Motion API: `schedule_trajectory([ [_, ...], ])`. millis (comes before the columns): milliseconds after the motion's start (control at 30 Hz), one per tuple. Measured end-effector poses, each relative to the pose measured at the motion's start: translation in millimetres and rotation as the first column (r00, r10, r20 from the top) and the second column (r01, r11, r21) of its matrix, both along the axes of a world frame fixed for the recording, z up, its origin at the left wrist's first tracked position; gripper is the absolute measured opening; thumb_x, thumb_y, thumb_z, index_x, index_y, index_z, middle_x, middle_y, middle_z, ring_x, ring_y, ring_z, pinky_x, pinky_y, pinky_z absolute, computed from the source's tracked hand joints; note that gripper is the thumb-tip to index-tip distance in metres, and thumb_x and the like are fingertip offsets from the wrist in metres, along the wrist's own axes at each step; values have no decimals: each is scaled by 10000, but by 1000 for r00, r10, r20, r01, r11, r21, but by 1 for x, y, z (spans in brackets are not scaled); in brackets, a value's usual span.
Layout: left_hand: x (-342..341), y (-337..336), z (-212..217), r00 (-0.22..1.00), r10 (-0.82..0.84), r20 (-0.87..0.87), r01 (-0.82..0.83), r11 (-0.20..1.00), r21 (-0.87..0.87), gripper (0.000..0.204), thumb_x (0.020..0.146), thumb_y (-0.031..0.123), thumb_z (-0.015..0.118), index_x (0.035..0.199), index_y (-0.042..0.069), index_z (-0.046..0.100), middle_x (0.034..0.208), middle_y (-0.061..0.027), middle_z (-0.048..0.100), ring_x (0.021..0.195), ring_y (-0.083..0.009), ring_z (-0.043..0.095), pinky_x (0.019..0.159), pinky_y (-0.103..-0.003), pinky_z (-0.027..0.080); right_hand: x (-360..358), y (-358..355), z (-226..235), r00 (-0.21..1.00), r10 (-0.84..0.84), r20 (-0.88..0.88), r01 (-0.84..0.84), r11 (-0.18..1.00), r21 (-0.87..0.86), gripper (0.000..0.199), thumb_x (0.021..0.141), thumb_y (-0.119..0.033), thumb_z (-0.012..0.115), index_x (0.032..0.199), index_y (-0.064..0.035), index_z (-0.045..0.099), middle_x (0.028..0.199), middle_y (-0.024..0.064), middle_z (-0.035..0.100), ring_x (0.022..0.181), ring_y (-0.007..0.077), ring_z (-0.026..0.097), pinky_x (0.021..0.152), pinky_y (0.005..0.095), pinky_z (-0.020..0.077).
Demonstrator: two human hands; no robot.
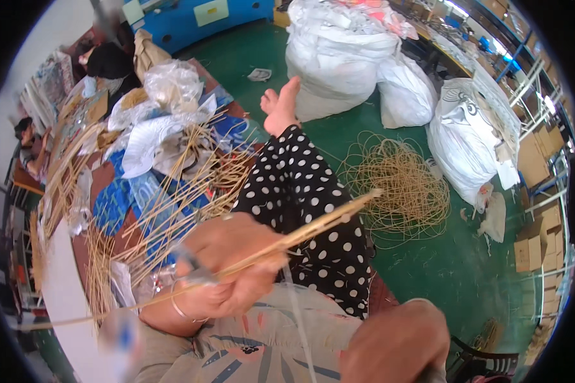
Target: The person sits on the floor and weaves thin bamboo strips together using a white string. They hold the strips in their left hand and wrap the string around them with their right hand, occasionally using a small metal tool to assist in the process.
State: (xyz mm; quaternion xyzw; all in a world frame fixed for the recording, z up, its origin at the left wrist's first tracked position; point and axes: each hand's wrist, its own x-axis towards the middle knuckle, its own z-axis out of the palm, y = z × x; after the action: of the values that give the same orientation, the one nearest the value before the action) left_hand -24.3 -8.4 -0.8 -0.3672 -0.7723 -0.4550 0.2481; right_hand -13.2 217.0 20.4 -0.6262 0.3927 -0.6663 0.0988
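Observation:
My left hand (239, 274), with a thin bangle at the wrist, is closed around a slim bundle of cane strips (329, 220). The bundle slants up to the right across my lap. One long strip runs from it toward the lower left. A grey metal piece (197, 271) shows at the hand; its kind is unclear. From the bundle a narrow translucent strip (297, 313) hangs down over my patterned top. At the lower right, motion smears my right hand (396, 341); its fingers cannot be made out, and it is apart from the bundle.
Loose cane sticks (172, 210) lie at left over blue plastic wrapping (118, 191). A tangled cane coil (396, 185) rests on the green floor at right. Large white sacks (338, 64) stand beyond. Cardboard boxes (535, 252) line the right. Two people sit at the far left.

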Motion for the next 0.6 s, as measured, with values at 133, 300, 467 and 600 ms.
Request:
schedule_trajectory([
  [133,12,-11,-11,895,399,201,-435,677,594,93,739,48,476,678,42,545,622,-46,545,524,-146,511,449,-257,377,17,21,27,976,147,-161,-147,989,13,161,840,-150,478,739,-35,527,653,62,508,541,175,516,442,254,398],
  [300,24,-42,17,816,576,43,-417,537,733,201,788,96,420,607,8,428,620,-57,416,528,-113,383,466,-193,297,18,12,16,983,183,-11,-180,951,-250,168,773,-133,548,796,33,557,683,119,548,523,207,519,442,292,408],
  [467,-15,-15,-39,939,343,-21,-331,920,209,235,808,183,450,674,12,542,676,-87,538,527,-190,470,464,-298,348,-10,-25,-16,815,-568,-115,579,797,169,117,666,-94,644,702,-72,534,688,65,532,606,243,535,505,319,402],
  [600,-18,27,-18,987,91,-133,-100,993,-60,85,677,23,599,756,47,578,688,-80,558,561,-229,535,473,-326,409,5,-50,-27,699,-397,594,361,914,186,127,755,-170,598,738,-54,551,691,103,560,561,182,531,485,270,408],
])
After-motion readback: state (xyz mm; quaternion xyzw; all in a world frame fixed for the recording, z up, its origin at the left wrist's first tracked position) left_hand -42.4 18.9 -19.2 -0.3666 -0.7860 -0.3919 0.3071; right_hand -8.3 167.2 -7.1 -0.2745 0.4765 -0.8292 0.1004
